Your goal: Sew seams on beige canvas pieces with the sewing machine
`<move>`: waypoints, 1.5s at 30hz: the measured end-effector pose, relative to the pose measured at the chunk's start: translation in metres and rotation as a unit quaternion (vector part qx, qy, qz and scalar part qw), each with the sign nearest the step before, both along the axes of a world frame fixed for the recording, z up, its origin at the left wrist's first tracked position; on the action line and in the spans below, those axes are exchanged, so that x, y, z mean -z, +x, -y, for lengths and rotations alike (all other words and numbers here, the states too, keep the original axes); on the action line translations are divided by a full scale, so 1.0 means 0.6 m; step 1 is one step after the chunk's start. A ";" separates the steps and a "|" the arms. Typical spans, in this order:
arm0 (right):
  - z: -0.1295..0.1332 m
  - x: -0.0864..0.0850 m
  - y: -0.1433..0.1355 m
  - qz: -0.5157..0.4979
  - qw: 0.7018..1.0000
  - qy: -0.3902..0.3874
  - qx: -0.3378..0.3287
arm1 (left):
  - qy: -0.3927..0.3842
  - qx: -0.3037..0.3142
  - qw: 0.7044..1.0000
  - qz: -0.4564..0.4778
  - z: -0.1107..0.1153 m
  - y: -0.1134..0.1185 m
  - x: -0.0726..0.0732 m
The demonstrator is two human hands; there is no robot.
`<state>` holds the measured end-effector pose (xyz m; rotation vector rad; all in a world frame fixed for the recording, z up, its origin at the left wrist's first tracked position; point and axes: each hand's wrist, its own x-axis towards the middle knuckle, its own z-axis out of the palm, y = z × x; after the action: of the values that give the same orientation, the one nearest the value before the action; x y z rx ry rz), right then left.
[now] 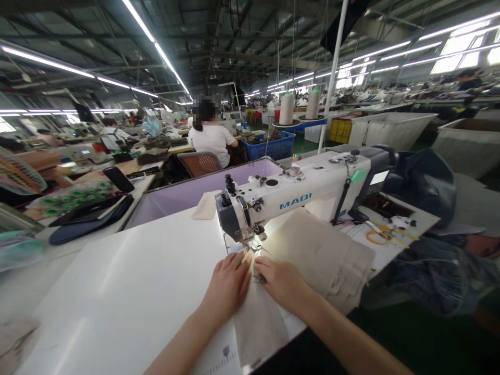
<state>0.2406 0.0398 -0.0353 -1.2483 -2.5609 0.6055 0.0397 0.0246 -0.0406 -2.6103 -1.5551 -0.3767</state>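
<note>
A beige fabric piece [260, 325] runs from the table's front edge up to the presser foot [255, 246] of a white sewing machine [297, 192]. My left hand [229, 276] grips its left side, fingers together and tips close to the needle area. On the other side my right hand [284, 284] pinches the fabric just in front of the foot, thumb and fingers closed. Both sets of fingertips nearly meet, so they hide part of the cloth edge. Right of the needle, under the machine arm, lies a stack of beige fabric panels [318, 252].
Another beige piece [205, 205] lies behind the machine head on the white table [156, 291]. Scissors and a yellow tape measure [380, 235] are at the right. A lilac-lined bin [172, 200] stands behind the table. A seated person [211, 138] works ahead, beside a blue crate [269, 147].
</note>
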 end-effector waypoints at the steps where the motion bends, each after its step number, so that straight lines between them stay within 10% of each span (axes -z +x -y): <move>1: 0.003 0.000 0.002 0.004 1.000 -0.002 0.000 | 0.001 0.007 1.000 0.000 0.010 0.003 0.000; 8: 0.016 0.007 0.011 -0.003 1.000 0.011 -0.015 | -0.002 0.059 0.998 0.006 0.070 0.015 0.008; 36: -0.020 -0.005 -0.014 -0.008 0.999 0.032 0.009 | 0.006 0.028 0.999 -0.016 0.016 -0.007 0.005; 45: 0.005 -0.027 0.065 0.039 0.987 0.010 0.154 | -0.022 0.004 0.998 -0.058 0.111 0.029 0.008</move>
<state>0.2797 0.0371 -0.0193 -1.6471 -2.3552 0.4711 0.0573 -0.0420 -0.0451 -2.6202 -1.5341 -0.1903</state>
